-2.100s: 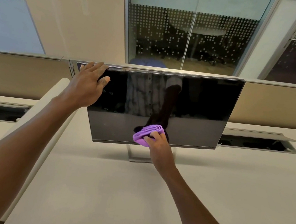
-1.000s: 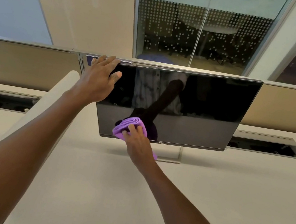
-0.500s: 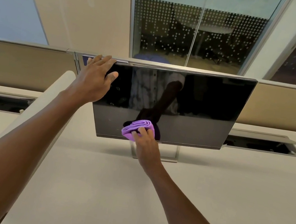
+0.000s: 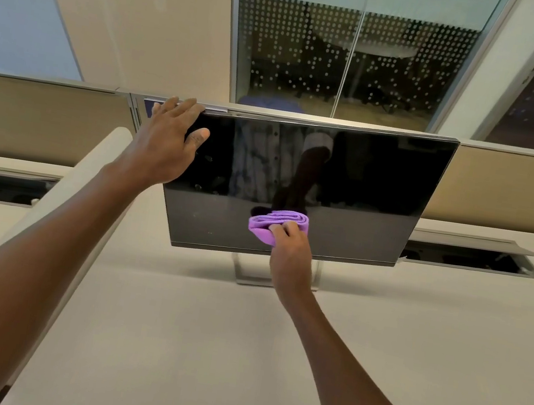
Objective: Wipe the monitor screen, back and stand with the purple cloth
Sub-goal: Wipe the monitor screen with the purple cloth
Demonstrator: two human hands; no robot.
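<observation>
— Where is the monitor [image 4: 348,180] from where you stand?

— On the pale desk [image 4: 236,353], up on its silver stand [image 4: 241,273], its top edge level with the beige divider [image 4: 510,190] behind it. The screen is dark and off. It mirrors a buttoned shirt and an arm.

— And the cloth?

— The purple cloth [image 4: 269,225] is folded into a thick wad and pressed flat against the lower part of the screen, near the middle and just above the bottom edge.

— Which hand has it?

— The right hand [image 4: 290,254]. Its fingers are curled over the wad, fingertips digging into the folds and pushing it onto the glass. The wrist crosses in front of the stand, so part of the stand is hidden.

— What is the other hand doing?

— The left hand [image 4: 167,142] is on the top left corner of the monitor. The fingers lie straight and close together over the top edge, the thumb sticks out to the side onto the glass, and the palm covers the corner. It looks like a flat, spread hand, not a clenched one. Whether the fingertips hook behind the panel I cannot tell.

— Anything else around?

— A long open slot [image 4: 472,255] runs along the back of the desk to the right of the monitor, with another to the left. Beyond the divider there is a glass wall [image 4: 352,41] with white dots.
</observation>
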